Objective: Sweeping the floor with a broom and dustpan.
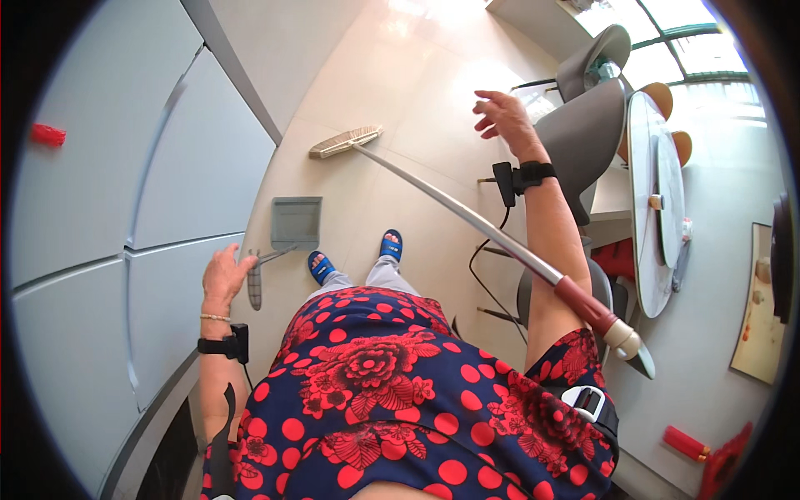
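My left hand [225, 275] is held out beside the cabinet front, fingers apart, with the thumb close to the dustpan's handle grip [254, 287]. Whether the thumb touches that grip I cannot tell. The grey dustpan [296, 222] rests on the floor in front of my feet. My right hand [506, 120] is raised with its fingers spread and holds nothing. A broom's metal pole [450, 203] slants across my right forearm, its dark red grip [584, 302] near the elbow. The bristled broom head [345, 142] is down on the floor tiles.
Pale grey cabinet doors [194, 162] line the left side. Grey chairs [581, 131] and a round table with a turntable [647, 206] stand to the right. A black cable [473, 269] hangs from my right wrist strap. Blue slippers [391, 245] are on my feet.
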{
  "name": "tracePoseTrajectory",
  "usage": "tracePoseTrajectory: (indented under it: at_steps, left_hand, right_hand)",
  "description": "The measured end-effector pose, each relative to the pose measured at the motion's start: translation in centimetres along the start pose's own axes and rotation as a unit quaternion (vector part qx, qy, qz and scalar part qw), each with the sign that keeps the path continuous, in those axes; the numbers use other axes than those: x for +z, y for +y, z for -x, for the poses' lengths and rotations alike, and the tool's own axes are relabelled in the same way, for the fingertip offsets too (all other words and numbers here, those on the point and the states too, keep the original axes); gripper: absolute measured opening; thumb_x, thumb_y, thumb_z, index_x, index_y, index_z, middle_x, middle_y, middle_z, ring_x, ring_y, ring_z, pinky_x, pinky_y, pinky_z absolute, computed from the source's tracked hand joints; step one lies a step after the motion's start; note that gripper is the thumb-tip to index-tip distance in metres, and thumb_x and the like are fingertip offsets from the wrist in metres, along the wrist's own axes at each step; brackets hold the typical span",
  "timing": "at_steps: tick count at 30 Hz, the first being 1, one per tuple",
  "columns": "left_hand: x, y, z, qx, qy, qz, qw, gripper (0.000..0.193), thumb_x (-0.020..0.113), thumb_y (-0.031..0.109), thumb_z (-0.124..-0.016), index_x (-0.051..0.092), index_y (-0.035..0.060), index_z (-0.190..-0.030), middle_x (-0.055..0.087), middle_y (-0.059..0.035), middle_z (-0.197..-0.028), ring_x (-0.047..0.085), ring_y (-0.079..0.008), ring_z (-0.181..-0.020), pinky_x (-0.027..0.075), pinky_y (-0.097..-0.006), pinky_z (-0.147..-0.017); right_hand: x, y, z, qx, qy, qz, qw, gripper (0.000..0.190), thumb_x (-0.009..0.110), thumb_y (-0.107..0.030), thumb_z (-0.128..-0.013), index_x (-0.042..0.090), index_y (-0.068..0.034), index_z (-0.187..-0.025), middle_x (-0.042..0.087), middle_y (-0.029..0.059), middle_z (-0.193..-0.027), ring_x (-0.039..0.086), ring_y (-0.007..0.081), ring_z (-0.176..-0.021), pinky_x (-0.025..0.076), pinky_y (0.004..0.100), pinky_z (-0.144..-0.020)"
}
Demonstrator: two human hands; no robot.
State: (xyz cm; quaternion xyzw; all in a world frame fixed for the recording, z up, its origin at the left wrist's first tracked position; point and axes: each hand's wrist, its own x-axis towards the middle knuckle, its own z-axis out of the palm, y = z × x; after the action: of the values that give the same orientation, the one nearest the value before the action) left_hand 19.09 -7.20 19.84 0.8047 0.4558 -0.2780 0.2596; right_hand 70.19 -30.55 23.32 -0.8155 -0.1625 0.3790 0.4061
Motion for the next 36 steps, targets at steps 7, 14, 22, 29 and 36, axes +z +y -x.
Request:
tracePoseTrajectory:
  at_steps: [7, 14, 22, 29, 36]
  left_hand:
    - [-6.1, 11.0, -0.5, 0.211, -0.030, 0.372, 0.904, 0.041, 0.068, 0.027, -0.085, 0.063, -0.0015, -0.114, 0.068, -0.0098, -0.091, 0.061, -0.0122, -0.081, 0.049, -0.0279, -0.069]
    - [-7.0, 21.8, 0.0, 0.266, -0.250, 0.619, 0.696, 0.057, 0.070, 0.034, -0.086, 0.053, 0.0039, -0.131, 0.066, -0.0033, -0.097, 0.061, -0.0118, -0.087, 0.048, -0.0255, -0.076]
    - [-5.6, 22.5, 1.0, 0.222, -0.314, 0.736, 0.557, 0.028, 0.062, 0.023, -0.094, 0.059, 0.0040, -0.114, 0.067, -0.0055, -0.100, 0.066, -0.0169, -0.089, 0.055, -0.0304, -0.080]
    - [-6.5, 23.0, 1.8, 0.223, -0.355, 0.784, 0.458, 0.025, 0.058, 0.019, -0.096, 0.057, 0.0022, -0.115, 0.067, -0.0092, -0.102, 0.067, -0.0220, -0.091, 0.054, -0.0351, -0.084]
    - [-8.6, 25.5, 3.8, 0.207, -0.414, 0.794, 0.394, 0.029, 0.060, 0.021, -0.095, 0.055, 0.0047, -0.119, 0.064, -0.0100, -0.113, 0.064, -0.0224, -0.101, 0.050, -0.0394, -0.094]
  right_hand:
    - [8.0, -7.4, 1.3, -0.100, -0.097, -0.392, 0.909, 0.034, 0.056, -0.022, -0.096, 0.058, 0.003, -0.120, 0.067, 0.0115, -0.086, 0.066, 0.0191, -0.066, 0.057, 0.0297, -0.057]
    - [14.6, -13.3, 0.2, -0.128, -0.093, -0.327, 0.932, 0.033, 0.054, -0.022, -0.098, 0.058, 0.003, -0.118, 0.066, 0.0096, -0.086, 0.065, 0.0153, -0.065, 0.054, 0.0280, -0.056]
    - [18.2, -14.8, 0.9, -0.151, -0.006, -0.181, 0.972, 0.023, 0.056, -0.019, -0.095, 0.065, -0.001, -0.107, 0.065, 0.0092, -0.082, 0.063, 0.0153, -0.062, 0.054, 0.0280, -0.052]
    - [18.7, -17.8, 1.5, -0.451, 0.095, 0.296, 0.837, 0.013, 0.061, -0.009, -0.086, 0.068, -0.013, -0.096, 0.066, 0.0078, -0.087, 0.065, 0.0285, -0.076, 0.053, 0.0390, -0.067]
    - [16.2, -20.7, 2.1, -0.472, 0.049, 0.409, 0.779, 0.015, 0.059, -0.007, -0.083, 0.066, -0.010, -0.097, 0.065, 0.0073, -0.087, 0.066, 0.0273, -0.075, 0.053, 0.0392, -0.065]
